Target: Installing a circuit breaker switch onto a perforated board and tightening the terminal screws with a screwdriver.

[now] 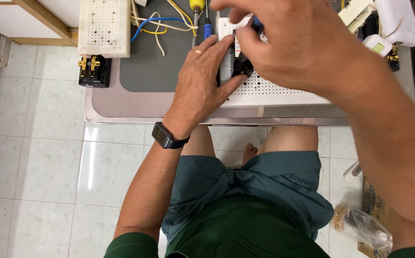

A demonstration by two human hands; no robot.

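A white perforated board (265, 91) lies on the grey work surface (145, 71) in front of me. A small black electrical part (242, 67) sits on the board. My left hand (200, 81), with a ring and a dark wristwatch, rests on the board's left edge, and its thumb and forefinger hold the black part. My right hand (298, 43) hovers over the board from the right, fingers pinched around a small blue-tipped thing just above the black part; what it is stays hidden.
A second white perforated board (105, 26) with a black and brass part (93, 70) lies at the far left. Loose blue, yellow and white wires (162, 24), screwdrivers (197, 12), white plastic parts (384, 28). Plastic bag (362, 227) on the tiled floor.
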